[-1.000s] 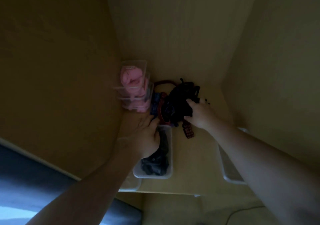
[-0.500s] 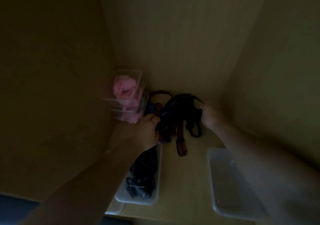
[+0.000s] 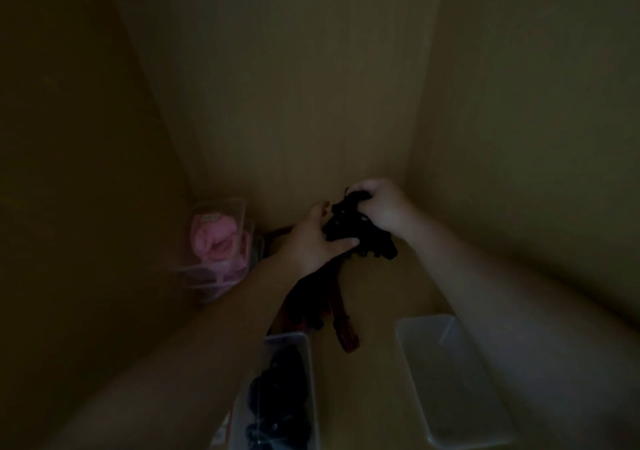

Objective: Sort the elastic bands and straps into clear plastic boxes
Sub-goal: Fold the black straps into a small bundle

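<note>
Head cam only, and it's really dark in this cupboard. Both hands are on the black straps [image 3: 360,238], a tangled bundle held up just above the shelf [image 3: 377,311] near the far wall. My left hand [image 3: 310,245] grips it from the left, thumb laid across the front. My right hand [image 3: 382,207] has its fingers curled over the top. Some red straps [image 3: 341,314] hang from the bundle, and their ends reach the shelf.

Near and a bit left, under my left forearm, there's a clear box [image 3: 310,373] with dark bands inside. Near right is another clear box [image 3: 450,380], well apart from the bundle. In the far left corner sits a stack of boxes [image 3: 221,241] with pink stuff in them. The top one has a small label [image 3: 209,218], but it's too blurry to read.
</note>
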The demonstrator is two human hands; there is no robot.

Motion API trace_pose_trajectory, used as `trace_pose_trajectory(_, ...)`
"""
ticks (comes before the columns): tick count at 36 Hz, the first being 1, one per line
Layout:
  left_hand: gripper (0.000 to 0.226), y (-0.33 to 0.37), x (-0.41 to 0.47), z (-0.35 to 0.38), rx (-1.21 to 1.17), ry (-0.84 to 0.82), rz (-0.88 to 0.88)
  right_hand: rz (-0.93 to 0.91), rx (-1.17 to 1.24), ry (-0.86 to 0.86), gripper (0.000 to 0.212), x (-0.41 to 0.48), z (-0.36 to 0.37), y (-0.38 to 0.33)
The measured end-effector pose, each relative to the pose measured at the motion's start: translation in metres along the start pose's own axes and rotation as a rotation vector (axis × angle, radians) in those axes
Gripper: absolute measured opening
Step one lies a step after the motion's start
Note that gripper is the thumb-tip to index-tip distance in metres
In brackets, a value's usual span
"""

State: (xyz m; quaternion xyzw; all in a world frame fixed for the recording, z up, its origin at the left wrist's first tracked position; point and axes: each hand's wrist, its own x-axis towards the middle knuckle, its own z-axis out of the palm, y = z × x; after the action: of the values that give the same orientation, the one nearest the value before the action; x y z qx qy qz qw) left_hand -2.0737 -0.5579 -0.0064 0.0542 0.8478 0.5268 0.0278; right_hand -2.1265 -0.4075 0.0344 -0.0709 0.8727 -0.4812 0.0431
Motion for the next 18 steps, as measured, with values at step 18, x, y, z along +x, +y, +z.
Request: trace_pose_trajectory(18,0.020,0.055,0.040,-0.091,0.028,0.444,0.117,-0.224,0.117,0.118,0.053,0.023,-0.057,-0.085)
